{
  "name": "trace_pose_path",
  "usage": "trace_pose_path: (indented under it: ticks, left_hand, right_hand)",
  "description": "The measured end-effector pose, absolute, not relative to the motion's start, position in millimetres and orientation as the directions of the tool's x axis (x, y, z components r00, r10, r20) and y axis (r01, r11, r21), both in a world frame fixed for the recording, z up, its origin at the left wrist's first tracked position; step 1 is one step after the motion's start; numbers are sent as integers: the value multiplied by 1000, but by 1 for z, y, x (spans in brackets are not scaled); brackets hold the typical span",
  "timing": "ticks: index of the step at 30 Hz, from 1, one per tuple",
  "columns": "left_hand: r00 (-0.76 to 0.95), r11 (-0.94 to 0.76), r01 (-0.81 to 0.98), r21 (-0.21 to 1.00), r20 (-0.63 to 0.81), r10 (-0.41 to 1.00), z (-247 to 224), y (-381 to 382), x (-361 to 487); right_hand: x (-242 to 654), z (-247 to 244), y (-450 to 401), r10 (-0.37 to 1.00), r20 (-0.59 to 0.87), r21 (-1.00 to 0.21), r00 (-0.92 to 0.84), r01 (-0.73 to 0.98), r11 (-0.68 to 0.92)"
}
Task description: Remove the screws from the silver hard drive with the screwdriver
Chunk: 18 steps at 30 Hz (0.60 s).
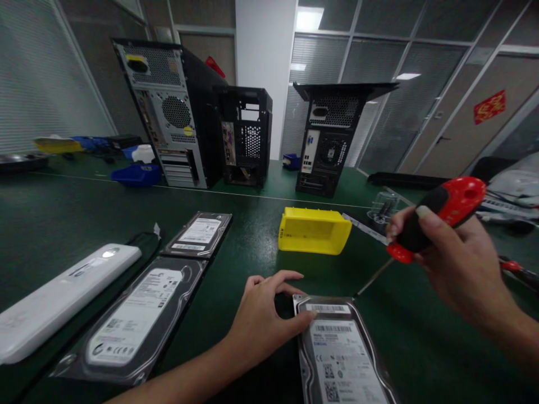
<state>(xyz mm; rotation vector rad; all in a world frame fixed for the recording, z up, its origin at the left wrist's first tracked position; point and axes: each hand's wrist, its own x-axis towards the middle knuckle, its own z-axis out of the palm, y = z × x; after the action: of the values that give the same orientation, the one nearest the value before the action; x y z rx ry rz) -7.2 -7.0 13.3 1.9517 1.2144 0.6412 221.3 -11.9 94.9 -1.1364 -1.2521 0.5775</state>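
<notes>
Clearly, hard drive (pixel 337 348): it lies label up on the near side of the worktop (pixel 252 235), between the two hands; its lower end is outside my view.
Handling: I judge it dense, rigid, slick on the bare metal and easily harmed by knocks; I'd take it by its long side edges.
Left hand (pixel 261 314): thumb on top, fingers at the far left corner, steadying it.
Right hand (pixel 467 264): wrapped round a screwdriver (pixel 455 205), up and right of the drive.
Tip: at the far right corner; I can't tell whether it is seated.
Yellow bin (pixel 314 214): beyond the drive, nearer the worktop's far edge.
</notes>
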Motion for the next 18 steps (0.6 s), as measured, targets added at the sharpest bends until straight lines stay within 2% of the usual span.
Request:
trace_pose_path:
  ticks: [6, 9, 14, 18]
  left_hand:
    - [430, -273, 544, 794, 15, 903, 17, -7, -7]
    - [433, -270, 552, 789, 5, 901, 18, -8, -8]
    - [434, -281, 550, 786, 18, 901, 19, -8, -8]
    - [441, -300, 545, 783, 37, 897, 15, -7, -8]
  right_hand:
    - [219, 96, -17, 885, 407, -913, 224, 106, 393]
    - [218, 96, -17, 879, 421, -907, 226, 126, 402]
    - [221, 97, -16, 847, 472, -873, 243, 265, 410]
    - [224, 99, -20, 864, 448, -889, 229, 211, 405]
